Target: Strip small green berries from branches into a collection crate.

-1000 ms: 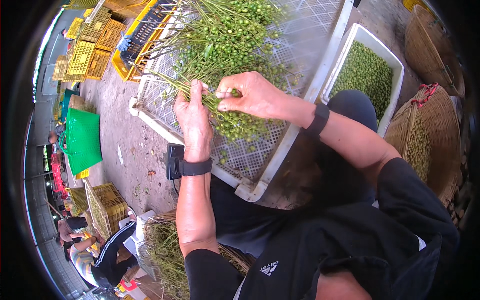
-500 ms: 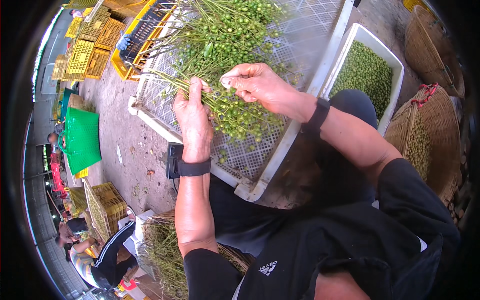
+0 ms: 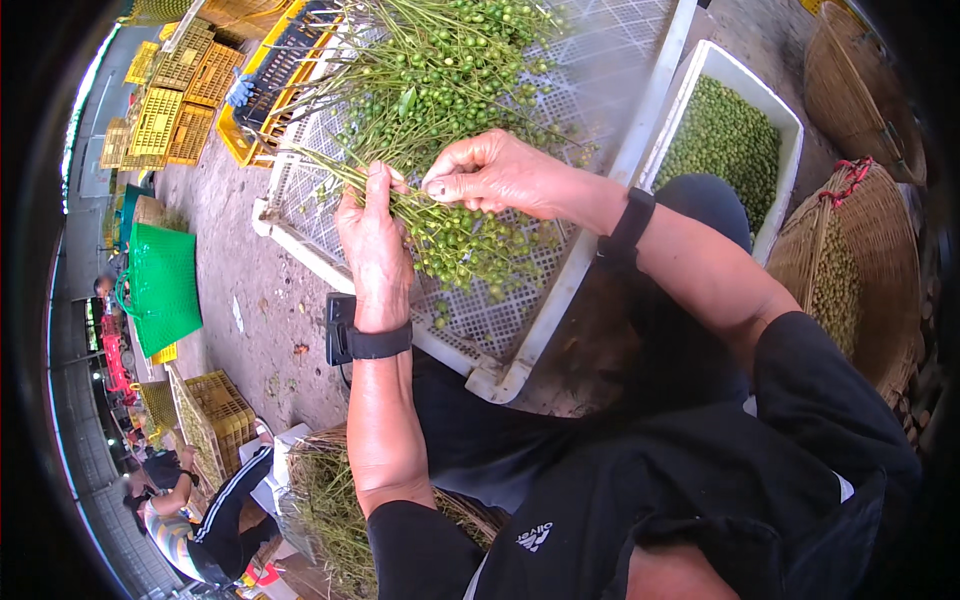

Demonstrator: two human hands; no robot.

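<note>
A bunch of thin green stalks with small round green fruits lies over a white perforated tray. My left hand grips the stalks near the tray's near-left edge. My right hand pinches at the stalks just to the right of the left thumb, fingers closed on a fruit cluster. Loose green fruits lie heaped on the tray under both hands. More stalks with fruit are piled at the tray's far side.
A white tub full of picked green fruits stands right of the tray. A woven basket with fruits sits far right. Bare stalks fill a basket by my left elbow. Yellow crates, a green basket and a crouching person are on the left.
My right hand has slid up and slightly right along the stalks, away from the heap of fruits. My left hand has kept its grip in about the same place.
</note>
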